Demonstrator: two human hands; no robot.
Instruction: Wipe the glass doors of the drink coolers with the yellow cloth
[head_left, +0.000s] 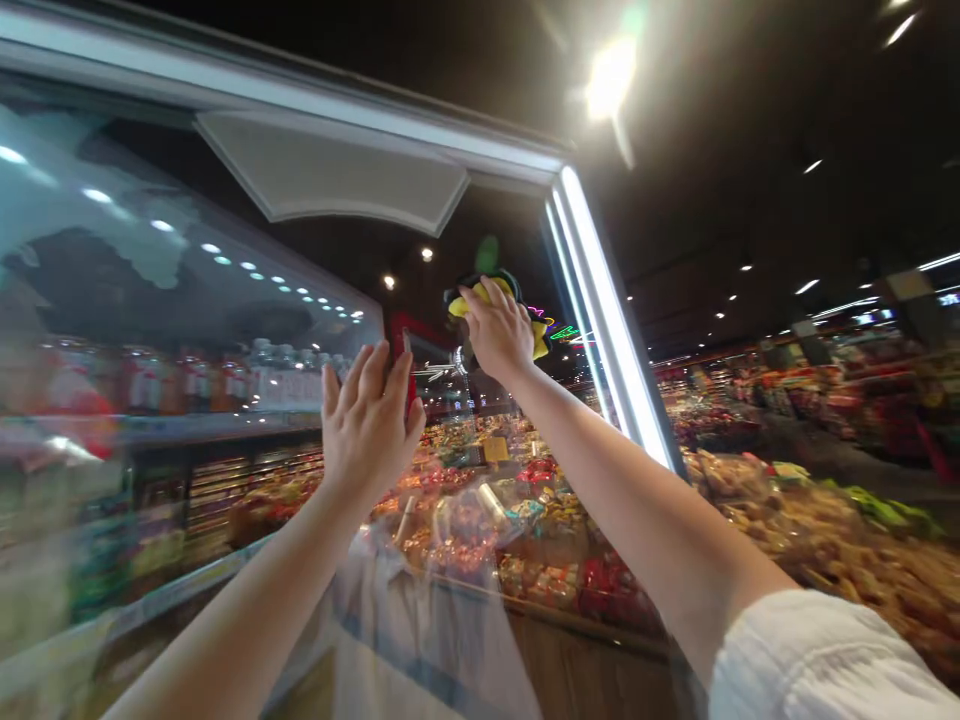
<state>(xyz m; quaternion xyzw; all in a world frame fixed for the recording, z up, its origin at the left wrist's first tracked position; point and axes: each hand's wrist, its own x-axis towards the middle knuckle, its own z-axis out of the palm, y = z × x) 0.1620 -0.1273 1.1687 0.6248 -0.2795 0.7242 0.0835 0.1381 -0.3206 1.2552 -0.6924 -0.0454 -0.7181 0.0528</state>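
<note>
My right hand (499, 335) presses a yellow and black cloth (540, 340) against the glass door (337, 265), high up toward its lit right edge. The cloth is bunched under my palm and fingers, and part of it is hidden. Lower and to the left, my left hand (369, 420) is raised to the glass with its fingers stretched out and holds nothing. A red upright strip (412, 380) shows just beyond its fingertips. The pane mirrors a pale shirt and the store behind me.
A bright light strip (611, 310) runs down the door's right side, and a frame (300, 95) crosses the top. Bottles (277, 375) on shelves show at left through or in the glass. Heaped packaged goods (795, 530) lie at right, blurred.
</note>
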